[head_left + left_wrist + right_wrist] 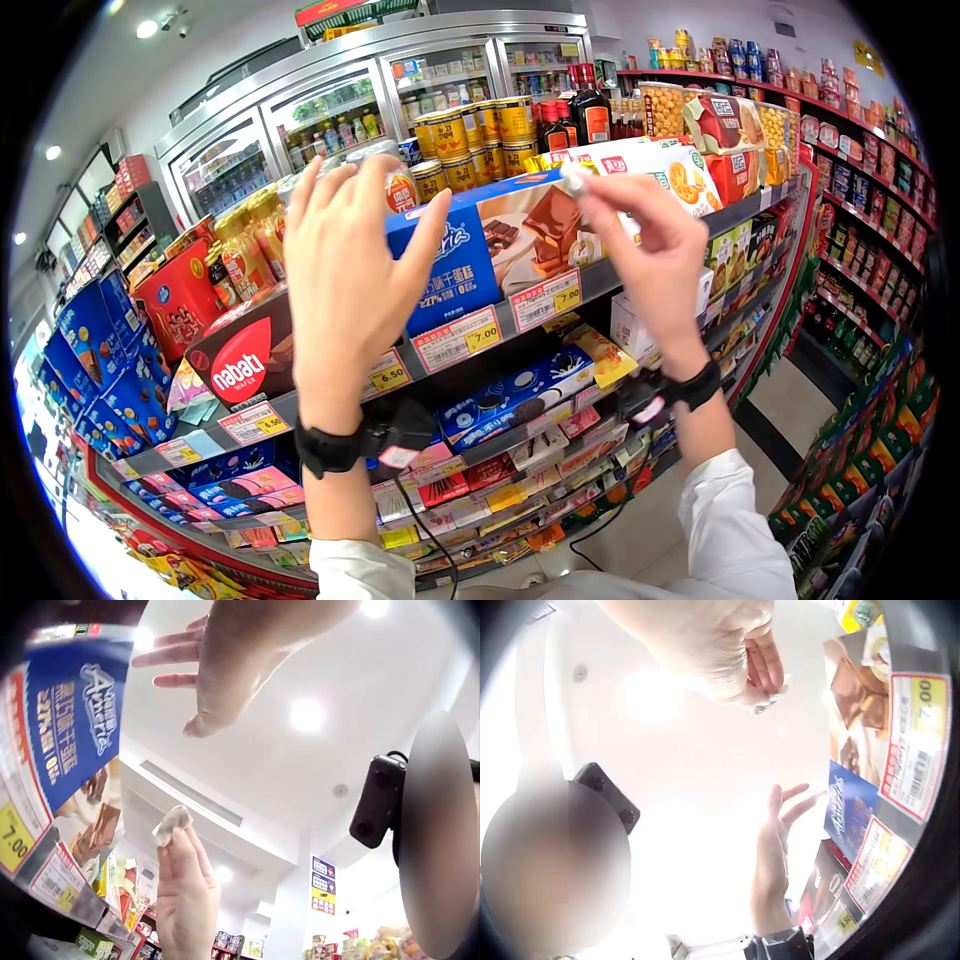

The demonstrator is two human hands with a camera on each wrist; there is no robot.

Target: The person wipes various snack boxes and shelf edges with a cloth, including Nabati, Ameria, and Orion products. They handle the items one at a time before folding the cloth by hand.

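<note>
My right hand (650,235) pinches a small crumpled white wad (172,825), like a tissue, between thumb and fingertips. In the head view it overlaps the right end of a blue cake box (540,240) with a chocolate picture, standing on the top shelf. My left hand (345,250) is raised with fingers spread and holds nothing; it is in front of the box's left end, close to a dark nabati wafer box (240,350). The right wrist view shows the white wad (769,701) at the fingertips, a little away from the cake box (851,802).
Price tags (457,340) line the shelf edge below the boxes. Yellow cans (460,175), dark bottles (590,105) and snack bags (715,130) stand behind and to the right. Lower shelves hold blue cookie packs (515,400). Glass-door fridges (330,115) are at the back, with an aisle floor (790,400) at right.
</note>
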